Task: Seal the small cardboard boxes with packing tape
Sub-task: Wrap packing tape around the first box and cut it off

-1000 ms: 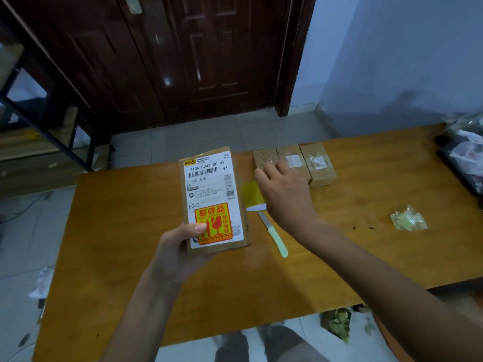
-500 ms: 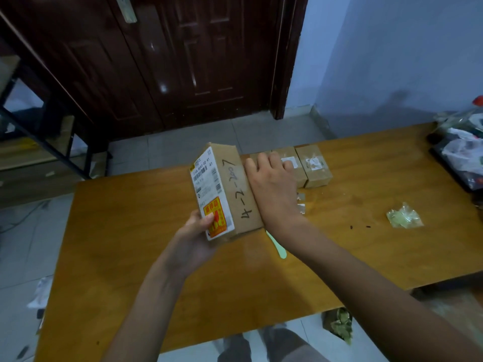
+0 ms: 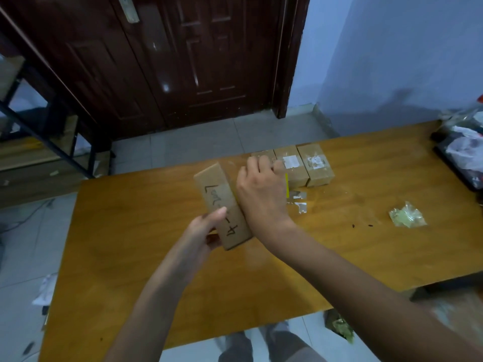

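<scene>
The left hand (image 3: 206, 228) grips the near end of a long cardboard box (image 3: 222, 207), thumb across its handwritten face, holding it tilted above the wooden table (image 3: 156, 257). The right hand (image 3: 261, 189) lies against the box's right side, fingers curled over the far part; whether they clasp anything I cannot tell. A broad bare stretch of tabletop lies toward the near edge. Just right of that hand sit tape scraps (image 3: 298, 199); further right, a crumpled plastic wad (image 3: 407, 215). At the far edge three small boxes (image 3: 303, 165) stand side by side, touching.
</scene>
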